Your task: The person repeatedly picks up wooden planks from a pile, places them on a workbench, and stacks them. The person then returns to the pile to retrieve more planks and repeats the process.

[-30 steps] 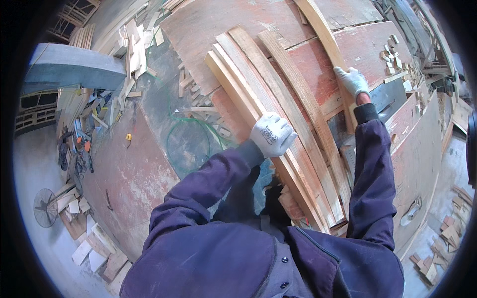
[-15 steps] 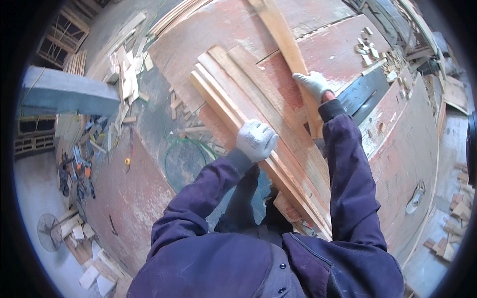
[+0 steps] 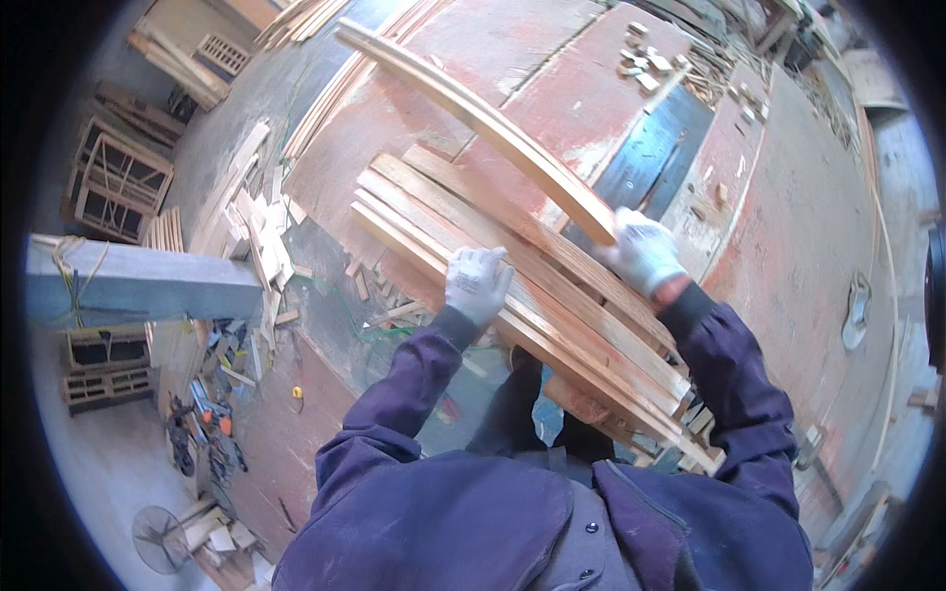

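Note:
A long wooden plank [image 3: 483, 123] slants away to the far left, raised above the work surface. Its near end is in my right hand [image 3: 645, 253], which wears a white glove and grips it from the right side. Below lies a row of several wooden boards [image 3: 562, 295], side by side and pointing towards my body. My left hand [image 3: 477, 284], also gloved, rests on the left edge of these boards with its fingers curled over the outer board [image 3: 419, 248]. The left fingertips are partly hidden.
Beneath the boards is a worn reddish worktop [image 3: 473, 39] with a dark metal plate [image 3: 650, 148] set in it. Small wood blocks [image 3: 645, 59] lie at the far right. A blue-grey beam [image 3: 148, 281] and scrap wood [image 3: 261, 231] are at left.
The long plank has swung, its far end now further left. My right hand is now at its near end. My left hand stays at the boards' left edge; the whole view has shifted.

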{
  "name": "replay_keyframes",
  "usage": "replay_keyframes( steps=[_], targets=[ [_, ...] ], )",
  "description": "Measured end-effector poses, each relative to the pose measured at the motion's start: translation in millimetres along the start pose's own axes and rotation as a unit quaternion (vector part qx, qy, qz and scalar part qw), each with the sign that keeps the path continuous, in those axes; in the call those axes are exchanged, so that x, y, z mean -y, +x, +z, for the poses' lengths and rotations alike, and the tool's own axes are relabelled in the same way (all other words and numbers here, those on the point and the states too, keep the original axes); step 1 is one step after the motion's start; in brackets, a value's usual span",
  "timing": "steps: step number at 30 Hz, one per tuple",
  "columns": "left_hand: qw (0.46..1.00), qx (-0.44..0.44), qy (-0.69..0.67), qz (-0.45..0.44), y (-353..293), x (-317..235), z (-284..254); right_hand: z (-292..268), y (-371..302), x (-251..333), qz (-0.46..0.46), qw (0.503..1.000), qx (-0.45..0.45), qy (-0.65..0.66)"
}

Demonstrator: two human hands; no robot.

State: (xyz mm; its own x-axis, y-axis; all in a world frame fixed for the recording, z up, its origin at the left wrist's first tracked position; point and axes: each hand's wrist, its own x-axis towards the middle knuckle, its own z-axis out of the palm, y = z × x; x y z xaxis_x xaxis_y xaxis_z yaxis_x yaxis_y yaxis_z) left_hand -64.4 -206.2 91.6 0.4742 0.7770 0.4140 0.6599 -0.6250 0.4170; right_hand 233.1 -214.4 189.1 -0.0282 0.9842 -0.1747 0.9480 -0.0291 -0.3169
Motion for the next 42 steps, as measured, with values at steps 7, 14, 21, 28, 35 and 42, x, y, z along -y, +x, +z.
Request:
replay_keyframes(
  steps=[7,14,21,28,35,42],
  targets=[
    [0.982,0.043,-0.015,0.184,77,-136,37,-13,-187,-175,0.052,0.982,-0.09,-0.155],
    [0.926,0.271,0.005,0.263,161,-225,151,3,-294,-313,0.102,0.954,-0.196,-0.201],
    [0.905,0.368,0.001,0.214,163,-278,183,9,-329,-340,0.273,0.95,-0.149,-0.001],
    [0.857,0.473,0.001,0.204,168,-324,242,43,-356,-403,0.337,0.92,-0.201,0.009],
    [0.771,0.614,-0.087,0.142,162,-388,283,73,-425,-474,0.347,0.909,-0.232,-0.01],
    [0.757,0.642,-0.104,0.062,158,-417,284,77,-437,-476,0.323,0.921,-0.215,-0.019]
  ],
)
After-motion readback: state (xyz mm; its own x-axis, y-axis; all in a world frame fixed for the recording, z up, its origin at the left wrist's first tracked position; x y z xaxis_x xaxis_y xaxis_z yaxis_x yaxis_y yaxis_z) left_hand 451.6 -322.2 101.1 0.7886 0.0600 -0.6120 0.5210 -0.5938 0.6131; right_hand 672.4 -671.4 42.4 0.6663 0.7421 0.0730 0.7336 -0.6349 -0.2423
